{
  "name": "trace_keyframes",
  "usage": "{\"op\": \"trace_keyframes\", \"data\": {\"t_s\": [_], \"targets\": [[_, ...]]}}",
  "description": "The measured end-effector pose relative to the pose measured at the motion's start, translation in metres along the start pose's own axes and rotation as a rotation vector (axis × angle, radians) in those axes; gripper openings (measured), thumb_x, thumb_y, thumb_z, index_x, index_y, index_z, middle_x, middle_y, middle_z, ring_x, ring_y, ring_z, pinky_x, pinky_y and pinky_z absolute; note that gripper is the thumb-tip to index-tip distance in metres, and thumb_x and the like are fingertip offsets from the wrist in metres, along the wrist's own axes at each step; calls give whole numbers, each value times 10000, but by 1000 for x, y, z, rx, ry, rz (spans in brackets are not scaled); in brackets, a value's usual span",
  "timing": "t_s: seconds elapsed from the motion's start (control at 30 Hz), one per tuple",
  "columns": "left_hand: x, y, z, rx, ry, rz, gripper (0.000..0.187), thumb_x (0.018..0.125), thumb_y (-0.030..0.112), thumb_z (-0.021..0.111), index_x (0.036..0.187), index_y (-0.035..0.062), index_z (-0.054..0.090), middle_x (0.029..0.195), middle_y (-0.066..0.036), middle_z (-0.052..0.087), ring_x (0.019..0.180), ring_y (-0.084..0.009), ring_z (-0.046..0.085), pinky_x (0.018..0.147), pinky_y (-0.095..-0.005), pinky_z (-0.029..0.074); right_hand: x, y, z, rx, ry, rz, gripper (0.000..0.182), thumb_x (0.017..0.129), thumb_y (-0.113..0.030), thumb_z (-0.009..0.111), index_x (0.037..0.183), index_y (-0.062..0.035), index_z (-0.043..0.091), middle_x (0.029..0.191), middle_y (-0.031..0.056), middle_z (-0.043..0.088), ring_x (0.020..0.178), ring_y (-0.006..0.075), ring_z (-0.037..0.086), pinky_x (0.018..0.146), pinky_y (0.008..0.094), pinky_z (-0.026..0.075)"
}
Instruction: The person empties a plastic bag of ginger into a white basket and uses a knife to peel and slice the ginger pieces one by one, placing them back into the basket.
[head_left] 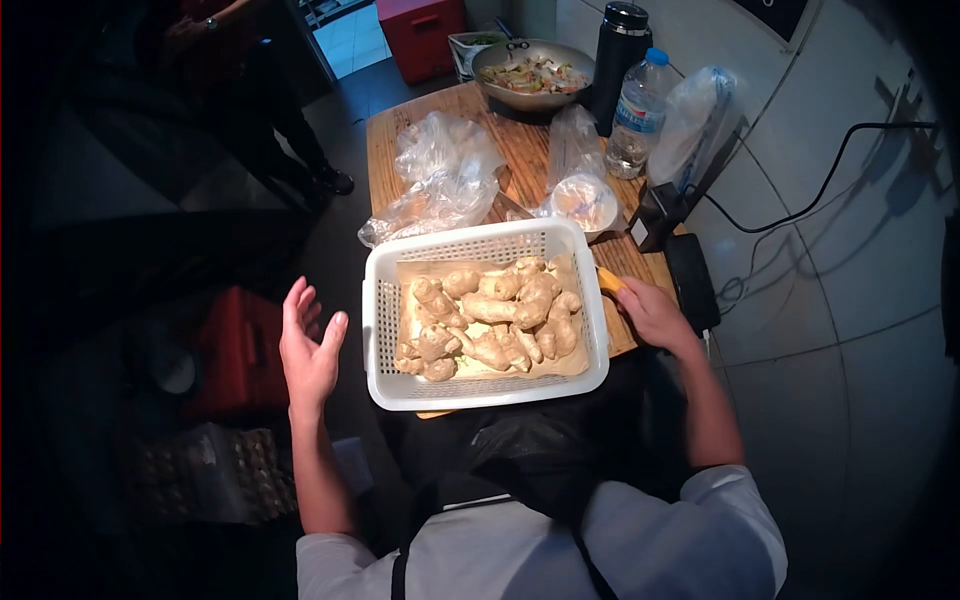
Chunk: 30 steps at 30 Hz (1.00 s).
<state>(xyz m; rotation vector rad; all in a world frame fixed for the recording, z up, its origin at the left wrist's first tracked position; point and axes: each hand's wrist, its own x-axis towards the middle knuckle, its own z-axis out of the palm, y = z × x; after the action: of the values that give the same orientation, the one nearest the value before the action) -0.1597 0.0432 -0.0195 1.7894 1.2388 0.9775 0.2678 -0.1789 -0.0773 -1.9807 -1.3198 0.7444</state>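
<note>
A white perforated plastic basket sits at the near edge of the wooden table, in front of my body. Knobbly pieces of ginger lie in it on brown paper. To the left of the basket, my left hand is raised with its fingers apart and nothing in them. On the other side, my right hand is closed around a yellow-handled tool close to the basket's right wall. The tool's working end is hidden behind the basket rim.
Behind the basket, the wooden table holds clear plastic bags, a pan of food, a water bottle and a black flask. Black cables run along the right wall. A person stands at the far left.
</note>
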Motion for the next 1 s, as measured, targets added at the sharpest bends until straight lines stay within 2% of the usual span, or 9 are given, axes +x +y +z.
{"op": "trace_keyframes", "data": {"t_s": [0.1, 0.2, 0.3, 0.33, 0.47, 0.6, 0.73, 0.97, 1.0], "targets": [[26, 48, 21, 116, -88, 148, 623, 872, 132, 754, 1424, 37, 482, 1284, -212, 627, 1182, -290, 615, 1024, -400, 475, -31, -1, -13, 147, -22, 165, 295, 999, -285, 552, 1007, 2, 619, 728, 155, 602, 688, 301, 599, 688, 389, 470], [52, 92, 63, 168, -268, 330, 472, 881, 129, 748, 1310, 14, 590, 1113, -155, 701, 1047, -210, 677, 928, -344, 528, -76, 15, -20, 101, 44, 91, 337, 969, -336, 613, 1055, -12, 636, 758, 101, 616, 689, 210, 583, 695, 335, 475], [78, 134, 126, 292, -388, 493, 532, 865, 244, 771, 1307, 18, 581, 1073, -190, 707, 974, -264, 705, 845, -361, 555, -121, 10, -33, 215, 35, 317, 311, 934, -296, 672, 1094, -30, 657, 844, 71, 662, 741, 174, 598, 721, 327, 486], [88, 141, 151, 342, -421, 549, 607, 856, 300, 780, 1347, 26, 549, 1073, -192, 702, 978, -280, 703, 839, -379, 559, -137, 23, -30, 200, 97, 234, 299, 909, -238, 708, 1129, -41, 662, 925, 64, 685, 821, 151, 613, 765, 334, 498], [122, 145, 264, 580, -665, 454, 1101, 738, 520, 834, 1547, 32, 269, 1405, -306, 493, 1308, -416, 512, 1081, -442, 433, -172, 15, -33, 213, 149, 583, 392, 842, -165, 773, 1187, -25, 650, 989, 76, 694, 911, 146, 636, 852, 316, 504], [122, 144, 328, 781, -929, 270, 1499, 567, 627, 901, 1598, 80, -39, 1497, -387, 329, 1390, -472, 403, 1142, -433, 379, -201, 26, -24, 354, 307, 514, 364, 810, -136, 781, 1137, -24, 664, 955, 42, 675, 873, 121, 619, 796, 301, 509], [104, 148, 351, 901, -948, 264, 1508, 586, 547, 921, 1593, 127, -120, 1474, -408, 334, 1362, -484, 433, 1124, -437, 403, -210, 50, -14, 701, 214, 440, 321, 792, -168, 799, 1046, -31, 657, 857, -10, 605, 783, 79, 569, 698, 267, 474], [124, 130, 369, 877, -803, 260, 1365, 634, 384, 893, 1601, 110, -30, 1376, -373, 454, 1228, -472, 549, 1045, -432, 476, -172, 49, -5, 797, 29, 368, 266, 819, -115, 778, 1041, -21, 664, 847, -16, 619, 775, 78, 582, 711, 266, 483], [130, 128, 369, 841, -791, 262, 1347, 639, 386, 889, 1600, 104, -13, 1370, -373, 463, 1220, -469, 556, 1041, -433, 479, -167, 46, -3, 807, 52, 352, 390, 801, -307, 829, 1006, -19, 663, 787, -18, 608, 657, 53, 535, 592, 223, 423]]}}
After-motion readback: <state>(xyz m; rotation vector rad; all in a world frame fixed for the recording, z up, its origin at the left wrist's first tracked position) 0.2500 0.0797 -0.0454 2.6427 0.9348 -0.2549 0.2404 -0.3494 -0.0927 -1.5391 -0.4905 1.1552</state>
